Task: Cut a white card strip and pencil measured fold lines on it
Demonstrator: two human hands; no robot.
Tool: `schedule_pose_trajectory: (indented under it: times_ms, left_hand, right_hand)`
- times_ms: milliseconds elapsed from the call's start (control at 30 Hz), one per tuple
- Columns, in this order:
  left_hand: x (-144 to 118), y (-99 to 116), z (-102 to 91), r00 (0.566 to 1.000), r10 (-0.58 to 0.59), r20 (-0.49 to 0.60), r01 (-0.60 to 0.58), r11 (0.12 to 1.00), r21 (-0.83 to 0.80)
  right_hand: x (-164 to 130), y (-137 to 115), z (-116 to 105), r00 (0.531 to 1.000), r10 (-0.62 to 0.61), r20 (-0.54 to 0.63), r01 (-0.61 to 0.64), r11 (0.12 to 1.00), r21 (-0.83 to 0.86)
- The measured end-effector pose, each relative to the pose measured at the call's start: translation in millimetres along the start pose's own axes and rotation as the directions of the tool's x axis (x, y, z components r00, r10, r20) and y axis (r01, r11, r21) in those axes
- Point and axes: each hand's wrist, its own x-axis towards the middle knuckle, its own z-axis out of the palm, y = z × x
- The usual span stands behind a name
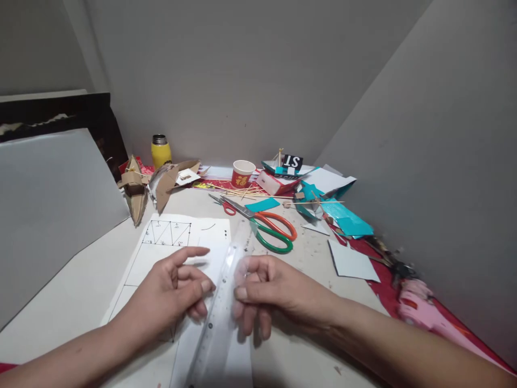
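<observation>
On the white sheet (169, 253), table centre | your right hand (266, 293) pinches the clear ruler (220, 312) across it (blurred) | left hand (169, 288) rests half-curled, empty, steadying the paper.

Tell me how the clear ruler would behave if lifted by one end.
The ruler looks like thin clear plastic, so probably light and slightly springy. It is long and narrow, so it may sag or wobble. Its glossy face could slip against the paper.

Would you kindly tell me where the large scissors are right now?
The orange-and-green scissors lie open on the table, centre-right, just beyond the clear ruler and right hand.
</observation>
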Motion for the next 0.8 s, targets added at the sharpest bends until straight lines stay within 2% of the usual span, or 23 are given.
schedule_pose_trajectory:
  times_ms: [100,167,233,300,367,400,433,467,500,533,567,633,700,733,800]
  left_hand:
    - [-2,-4,2.7,0.994,-0.071,0.087,0.075,0.996,-0.04]
    - [-4,-4,2.8,0.994,-0.064,0.084,0.063,0.998,0.017]
    - [-5,-3,0.4,0.999,0.034,0.011,-0.036,0.986,0.163]
    - [-6,-2,-3.4,0.976,0.205,-0.066,-0.165,0.909,0.383]
    - [-8,-5,-5.1,0.914,0.404,-0.027,-0.309,0.739,0.598]
    - [-9,-7,-3.9,0.863,0.503,0.053,-0.401,0.615,0.679]
    - [-10,-9,-0.9,0.785,0.594,0.175,-0.511,0.462,0.725]
    - [-11,-13,3.9,0.684,0.668,0.295,-0.606,0.294,0.74]
    - [-13,-17,10.1,0.576,0.696,0.429,-0.685,0.125,0.717]
    - [-14,-21,17.2,0.473,0.713,0.517,-0.72,-0.024,0.693]
    - [-16,-26,24.3,0.459,0.728,0.509,-0.652,-0.114,0.75]
    - [-20,-36,35.4,0.411,0.673,0.615,-0.571,-0.336,0.749]
    - [-23,-44,39.7,0.364,0.625,0.691,-0.513,-0.485,0.708]
    - [-24,-47,39.3,0.349,0.593,0.725,-0.504,-0.533,0.679]
    - [-27,-50,35.8,0.326,0.551,0.768,-0.518,-0.575,0.633]
  right_hand:
    - [4,-1,-5,0.999,0.02,-0.025,-0.02,0.999,-0.025]
    - [7,-2,-8,0.999,0.019,-0.048,-0.02,0.999,-0.028]
    - [9,-4,-9,0.996,0.02,-0.081,-0.024,0.999,-0.044]
    - [9,-4,-8,0.993,0.036,-0.11,-0.044,0.996,-0.078]
    - [9,-3,-7,0.989,0.063,-0.131,-0.077,0.991,-0.105]
    - [9,-2,-5,0.988,0.073,-0.137,-0.088,0.99,-0.109]
    - [9,-2,-5,0.987,0.074,-0.14,-0.09,0.99,-0.107]
    - [9,-1,-4,0.987,0.065,-0.148,-0.08,0.992,-0.099]
    - [8,-1,-3,0.986,0.049,-0.159,-0.063,0.994,-0.085]
    - [8,-1,-3,0.985,0.034,-0.169,-0.047,0.996,-0.072]
    - [8,-1,-3,0.983,0.025,-0.179,-0.037,0.998,-0.06]
    - [7,-1,-3,0.983,0.037,-0.178,-0.046,0.998,-0.043]
    - [7,-2,-3,0.986,0.068,-0.152,-0.075,0.997,-0.037]
    - [6,-2,-3,0.987,0.077,-0.142,-0.083,0.996,-0.034]
    - [7,-3,-4,0.987,0.077,-0.141,-0.082,0.996,-0.03]
